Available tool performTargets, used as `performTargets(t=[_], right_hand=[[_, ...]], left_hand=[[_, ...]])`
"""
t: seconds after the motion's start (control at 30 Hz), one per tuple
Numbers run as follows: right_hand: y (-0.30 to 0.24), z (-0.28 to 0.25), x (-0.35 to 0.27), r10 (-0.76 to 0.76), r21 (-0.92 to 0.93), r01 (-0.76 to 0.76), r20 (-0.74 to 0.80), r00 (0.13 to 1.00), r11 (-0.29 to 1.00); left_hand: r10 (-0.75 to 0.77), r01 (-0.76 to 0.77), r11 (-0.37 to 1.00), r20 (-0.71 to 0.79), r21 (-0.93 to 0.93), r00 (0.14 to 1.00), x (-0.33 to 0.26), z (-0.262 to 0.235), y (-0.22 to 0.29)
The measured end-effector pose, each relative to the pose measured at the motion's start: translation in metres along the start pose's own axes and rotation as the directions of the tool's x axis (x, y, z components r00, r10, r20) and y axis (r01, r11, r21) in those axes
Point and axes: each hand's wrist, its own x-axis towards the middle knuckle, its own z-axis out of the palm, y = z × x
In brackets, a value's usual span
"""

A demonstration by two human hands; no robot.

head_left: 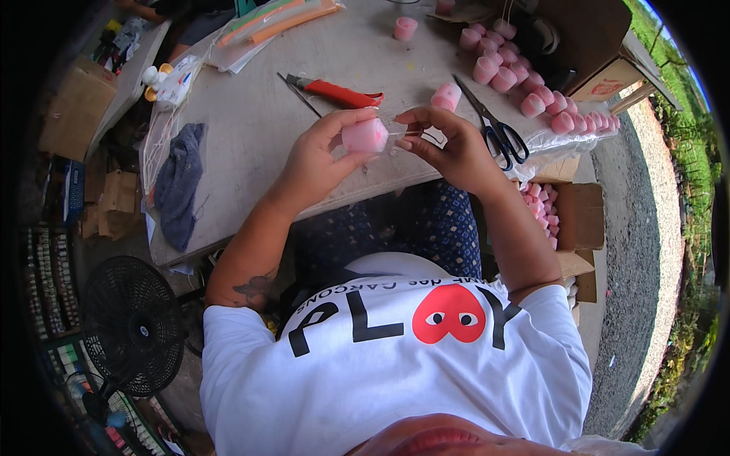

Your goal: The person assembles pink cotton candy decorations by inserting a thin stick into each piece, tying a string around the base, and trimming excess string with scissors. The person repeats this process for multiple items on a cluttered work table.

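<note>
Over the near part of the table, my left hand (319, 152) grips a pink, cup-shaped candle (363, 137) on its side, fingers above and thumb below. A thin pale wick (403, 134) runs from the candle's right end to my right hand (456, 148), which pinches it between thumb and fingers. Just beyond my hands lie a red utility knife (338, 93) and a thin dark rod (302, 96). Another pink candle (446, 96) sits past my right hand. Dark-handled scissors (496, 129) lie to its right.
Many pink candles (506, 76) crowd the far right of the table (251, 133), by a cardboard box (604, 80). Below the right edge, an open carton (582, 216) contains pink pieces. A blue-grey cloth (180, 186) lies at the left edge; a black fan (131, 327) stands lower left.
</note>
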Motion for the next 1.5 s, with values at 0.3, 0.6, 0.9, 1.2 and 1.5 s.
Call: performTargets(t=[0.3, 0.6, 0.9, 1.2, 1.5], right_hand=[[0.007, 0.002, 0.0, -0.103, -0.091, 0.1, -0.027, 0.994, 0.991], [0.005, -0.006, -0.004, -0.023, -0.089, 0.019, -0.042, 0.999, 0.996], [0.013, -0.004, -0.001, -0.14, -0.177, 0.128, -0.054, 0.989, 0.976], [0.019, -0.01, -0.006, -0.13, -0.182, 0.102, -0.15, 0.98, 0.978], [0.02, -0.01, -0.005, -0.193, -0.246, 0.167, -0.088, 0.977, 0.955]], left_hand=[[-0.015, 0.016, 0.999, 0.021, -0.032, 1.0, 0.001, 0.0, -0.002], [-0.009, 0.01, 0.998, 0.008, -0.056, 1.0, 0.003, 0.0, 0.0], [0.021, -0.021, 0.999, -0.004, -0.042, 1.0, 0.006, 0.003, 0.001], [-0.02, 0.0, 0.981, -0.102, -0.194, 0.995, 0.011, 0.013, -0.001], [0.007, -0.027, 0.975, -0.087, -0.221, 0.996, 0.014, 0.017, -0.005]])
